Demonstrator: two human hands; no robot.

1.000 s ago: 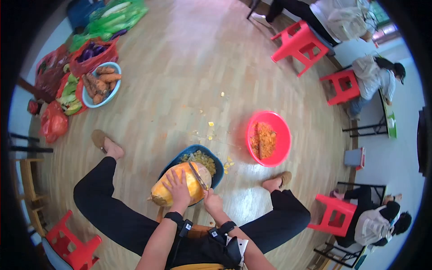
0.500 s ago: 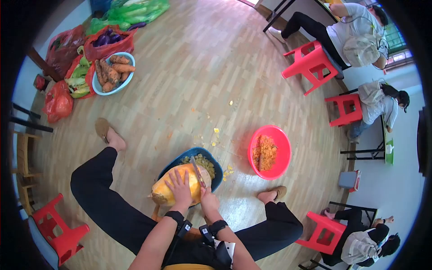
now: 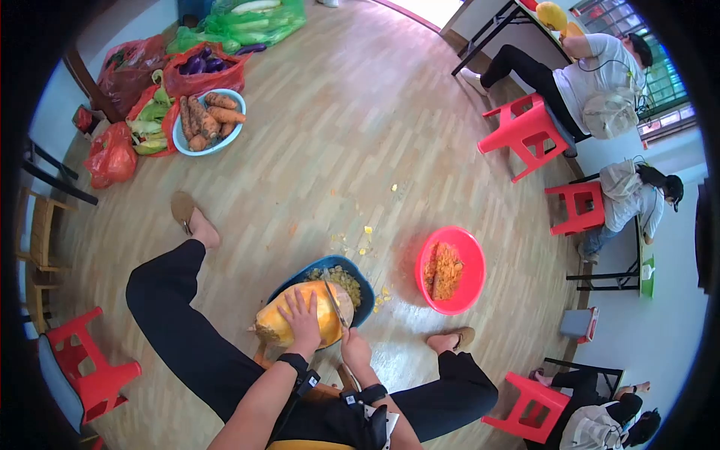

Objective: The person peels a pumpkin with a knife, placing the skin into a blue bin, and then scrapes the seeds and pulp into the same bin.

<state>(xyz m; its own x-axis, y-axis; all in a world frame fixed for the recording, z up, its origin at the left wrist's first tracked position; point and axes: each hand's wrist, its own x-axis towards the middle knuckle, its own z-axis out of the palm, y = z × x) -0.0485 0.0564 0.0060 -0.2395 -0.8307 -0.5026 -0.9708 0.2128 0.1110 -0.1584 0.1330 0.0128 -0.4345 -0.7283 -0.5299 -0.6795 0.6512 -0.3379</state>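
A large peeled yellow-orange pumpkin (image 3: 271,324) lies over a dark blue basin (image 3: 365,300) between my legs. Spread fingers of my left hand (image 3: 303,324) rest flat on the pumpkin's top. My right hand (image 3: 355,351) is closed around the handle of a knife (image 3: 334,303), whose blade points away from me and lies along the pumpkin's right part, near its paler end. Small pale-green chopped pieces (image 3: 341,280) fill the basin behind the pumpkin.
Right of the blue basin stands a pink basin (image 3: 475,271) of orange shreds (image 3: 448,274). Yellow scraps (image 3: 367,230) dot the floor. Carrots (image 3: 202,124) in a light-blue bowl and bagged vegetables sit far left. People (image 3: 600,82) sit on red stools at right; another red stool (image 3: 90,371) is left.
The view has shifted, so the floor things appear lower. The knife has tilted slightly on the pumpkin, its handle now lower and to the right. My left hand stays on the pumpkin.
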